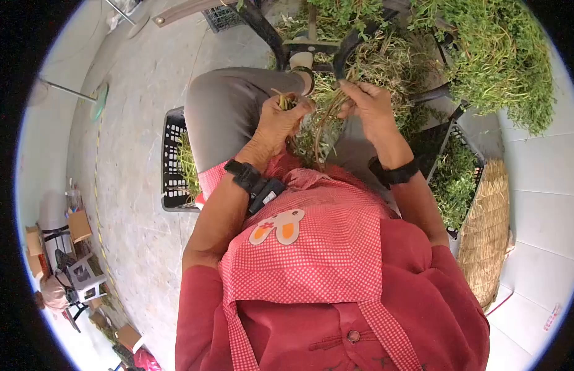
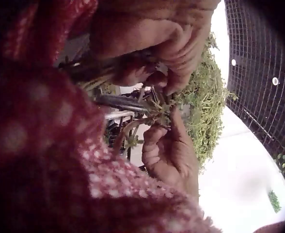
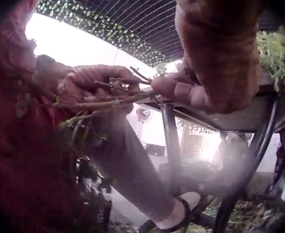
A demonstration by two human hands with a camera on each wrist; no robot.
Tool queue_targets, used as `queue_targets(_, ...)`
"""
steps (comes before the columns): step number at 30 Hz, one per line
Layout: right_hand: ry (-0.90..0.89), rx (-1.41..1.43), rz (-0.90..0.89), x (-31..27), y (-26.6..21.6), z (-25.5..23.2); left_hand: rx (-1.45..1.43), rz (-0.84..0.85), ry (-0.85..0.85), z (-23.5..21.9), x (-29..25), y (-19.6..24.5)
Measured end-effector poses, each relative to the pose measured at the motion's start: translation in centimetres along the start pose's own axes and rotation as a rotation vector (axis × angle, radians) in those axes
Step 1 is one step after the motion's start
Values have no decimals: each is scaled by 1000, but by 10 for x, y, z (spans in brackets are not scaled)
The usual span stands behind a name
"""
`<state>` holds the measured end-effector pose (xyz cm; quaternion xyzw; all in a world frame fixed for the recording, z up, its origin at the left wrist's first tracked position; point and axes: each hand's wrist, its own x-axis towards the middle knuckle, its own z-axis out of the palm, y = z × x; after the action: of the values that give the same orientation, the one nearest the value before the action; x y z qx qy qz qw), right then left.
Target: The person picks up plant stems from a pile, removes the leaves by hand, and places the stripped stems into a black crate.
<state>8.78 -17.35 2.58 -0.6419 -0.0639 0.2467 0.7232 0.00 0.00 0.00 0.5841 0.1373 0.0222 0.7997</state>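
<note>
Above the lap, the left hand [image 1: 279,123] curls round a small bunch of cut stems [image 1: 289,102], whose ends stick out past the thumb. The right hand [image 1: 372,112] pinches a long brownish stem [image 1: 324,123] between thumb and fingertips; the stem hangs toward the apron. In the right wrist view the right hand [image 3: 220,68] pinches stems [image 3: 118,101] that reach across to the left hand [image 3: 91,82]. The left wrist view has the left hand [image 2: 152,39] close to the right hand [image 2: 171,155], with leafy bits [image 2: 158,109] between them.
Green plants [image 1: 503,59] are heaped at the upper right, with more stems [image 1: 392,65] lying beyond the knees. A black crate [image 1: 173,201] stands left of the leg, another crate with greens [image 1: 454,179] at the right. Dark metal legs [image 1: 262,31] rise ahead.
</note>
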Motion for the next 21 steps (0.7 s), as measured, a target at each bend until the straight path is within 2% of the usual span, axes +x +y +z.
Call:
queue_targets(2, 46, 87, -114, -1, -4, -3, -3, -77, 81, -4, 3, -4)
queue_targets(5, 88, 111, -134, -1, -9, -11, 35, -176, 137, -4, 1, -2)
queue_targets(9, 80, 68, -140, 1, -5, -13, 104, -125, 130, 2, 0, 2)
queue_targets(11, 6, 0, -128, -3, -2, -12, 123, -95, 59, 2, -2, 2)
queue_targets(12, 4, -1, -125, -5, -2, -9, 122, -97, 61, 3, -3, 4)
queue_targets(14, 6, -29, -113, -7, -2, 0, 131, -107, -54, 4, -4, 7)
queue_targets(21, -98, -57, -132, -8, 5, 17, 89, -100, -33, 6, -6, 8)
